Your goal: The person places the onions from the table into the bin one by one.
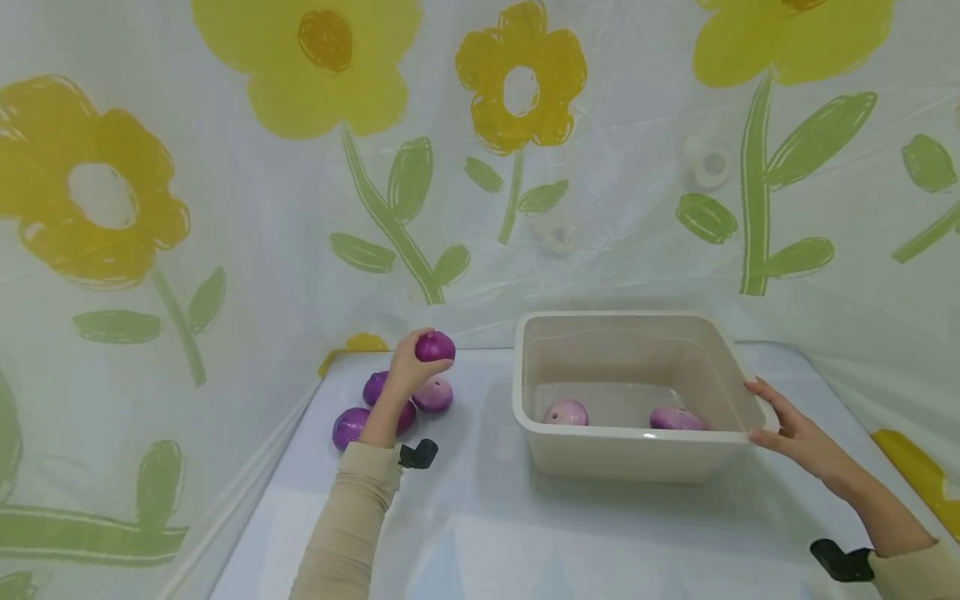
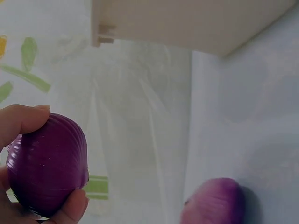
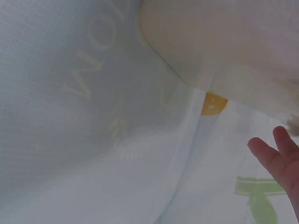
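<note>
My left hand (image 1: 406, 367) holds a purple onion (image 1: 436, 347) above the left part of the table, thumb and fingers round its sides. In the left wrist view the same onion (image 2: 49, 163) shows smooth, ridged skin. Several more onions lie beneath that hand, among them a pale pink one (image 1: 432, 394) and a dark purple one (image 1: 349, 428); the forearm partly hides them. At the right stands a beige plastic bin (image 1: 622, 454), with a round pinkish onion (image 1: 566, 412) and a longer one (image 1: 676, 418) inside. My right hand (image 1: 798, 433) grips the bin's right rim near its front corner.
A pale cloth covers the table (image 1: 480, 500). Behind it hangs a white curtain (image 1: 622, 208) printed with yellow flowers. Small black wrist mounts (image 1: 840, 560) sit at both cuffs. The bin's walls rise between the two hands.
</note>
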`<state>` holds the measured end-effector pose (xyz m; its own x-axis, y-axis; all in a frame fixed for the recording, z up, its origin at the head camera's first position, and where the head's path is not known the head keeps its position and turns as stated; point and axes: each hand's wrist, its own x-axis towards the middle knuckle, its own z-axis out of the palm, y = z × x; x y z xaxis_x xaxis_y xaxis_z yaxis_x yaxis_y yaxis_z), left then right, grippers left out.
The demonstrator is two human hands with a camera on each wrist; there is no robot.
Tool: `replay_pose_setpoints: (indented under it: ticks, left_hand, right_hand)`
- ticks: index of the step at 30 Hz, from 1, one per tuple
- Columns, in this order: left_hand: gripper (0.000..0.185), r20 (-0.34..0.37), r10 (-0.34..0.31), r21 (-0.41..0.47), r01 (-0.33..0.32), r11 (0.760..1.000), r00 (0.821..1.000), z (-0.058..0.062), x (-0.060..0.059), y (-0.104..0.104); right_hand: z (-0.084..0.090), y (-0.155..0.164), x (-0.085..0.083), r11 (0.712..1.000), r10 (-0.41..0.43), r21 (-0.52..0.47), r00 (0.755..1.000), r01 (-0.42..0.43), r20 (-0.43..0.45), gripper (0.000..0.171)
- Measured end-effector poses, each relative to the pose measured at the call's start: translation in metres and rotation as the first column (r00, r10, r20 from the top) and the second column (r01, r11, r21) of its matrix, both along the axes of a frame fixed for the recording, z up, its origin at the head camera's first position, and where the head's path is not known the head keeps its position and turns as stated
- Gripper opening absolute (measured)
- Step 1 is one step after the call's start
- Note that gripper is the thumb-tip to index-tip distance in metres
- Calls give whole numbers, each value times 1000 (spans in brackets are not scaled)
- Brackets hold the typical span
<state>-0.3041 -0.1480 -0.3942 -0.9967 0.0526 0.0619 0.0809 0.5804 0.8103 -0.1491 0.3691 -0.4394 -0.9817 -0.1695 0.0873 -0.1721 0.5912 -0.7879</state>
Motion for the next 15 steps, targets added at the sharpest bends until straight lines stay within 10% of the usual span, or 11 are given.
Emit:
replay_pose_setpoints:
  ticks: [15]
  left_hand:
    - [67,9,-59,63,58,996,998,36,-9,29]
  right_hand:
    - [-1,2,1,1000,5,-1,1000,-5,-2,69]
